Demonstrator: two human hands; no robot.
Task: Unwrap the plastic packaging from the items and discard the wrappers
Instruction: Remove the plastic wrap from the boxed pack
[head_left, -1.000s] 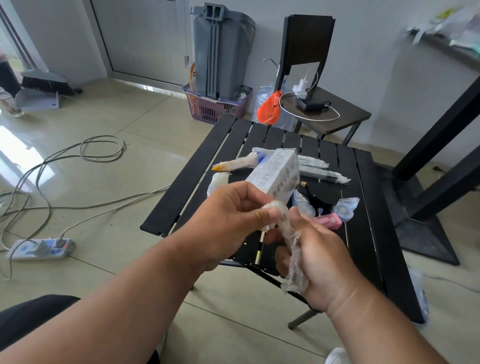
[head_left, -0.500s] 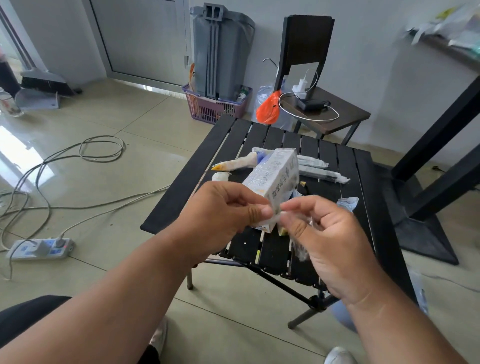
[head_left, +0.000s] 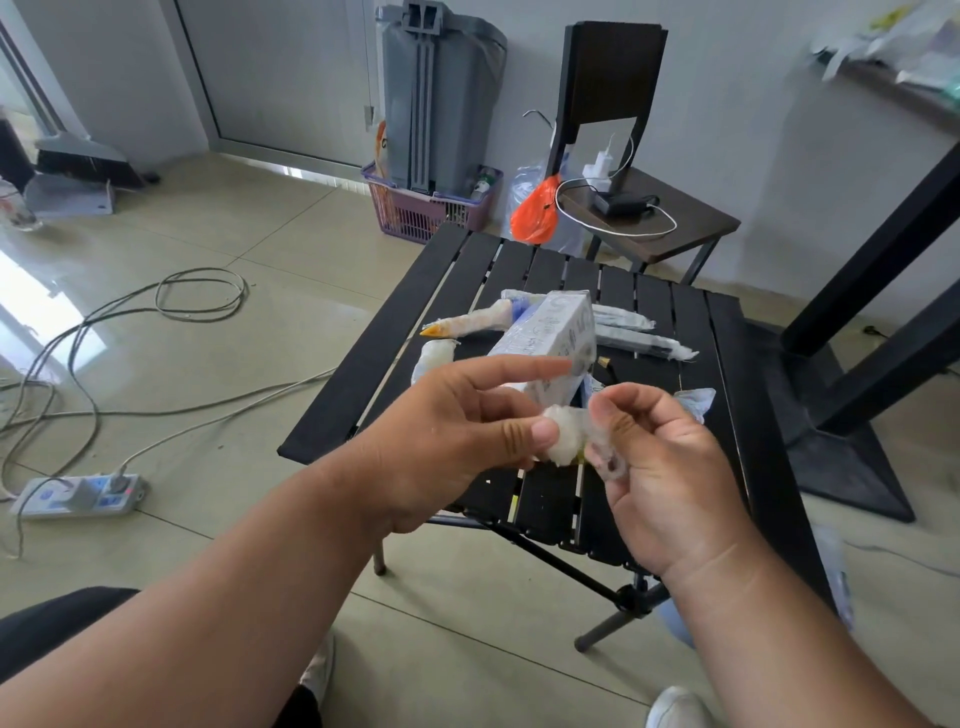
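I hold a white printed box (head_left: 553, 340) above the black slatted table (head_left: 363, 374), its lower end behind my left hand (head_left: 457, 436). My left index finger points straight out while the thumb presses a crumpled wad of clear plastic wrap (head_left: 563, 439) at the box's bottom end. My right hand (head_left: 660, 467) pinches the same wrap from the right, a loose strip running across its fingers. Still-wrapped items lie on the table: a yellow-tipped tube (head_left: 467, 325), a small white bundle (head_left: 434, 356), two long pens (head_left: 644, 344) and a small packet (head_left: 696, 402).
Behind the table stands a chair (head_left: 675, 234) carrying a charger and cable, with an orange bag (head_left: 535, 213) beside it. A purple basket (head_left: 415, 213) and a grey bin (head_left: 441, 104) stand at the wall. Power strip (head_left: 78, 496) and cables lie on the floor at left.
My right hand rose from below the box and gathered the hanging strip of wrap into a wad between both hands. My left index finger straightened out.
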